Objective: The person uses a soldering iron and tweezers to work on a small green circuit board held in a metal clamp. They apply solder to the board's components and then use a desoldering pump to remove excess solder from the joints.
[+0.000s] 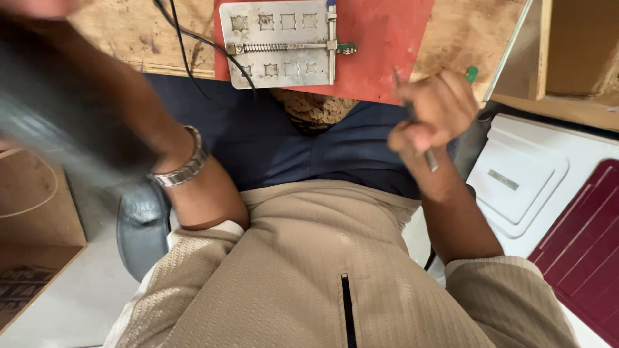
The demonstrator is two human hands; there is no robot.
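Pointing down-right: tweezers (425, 151) in right hand (435, 106)

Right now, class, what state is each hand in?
Left hand: blurred by motion; it cannot be told.
Right hand: closed, holding thin metal tweezers.

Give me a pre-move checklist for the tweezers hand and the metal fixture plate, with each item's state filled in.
1. Right hand grips the tweezers: ok.
2. Tweezer tips carry nothing: cannot tell, blurred.
3. Metal fixture plate lies flat on the red mat: ok.
4. Small green board sits at the plate's clamp: ok.
5. Left hand steady: not ok, blurred at frame edge.
6. Black cable clear of plate: not ok, it crosses the plate's corner.
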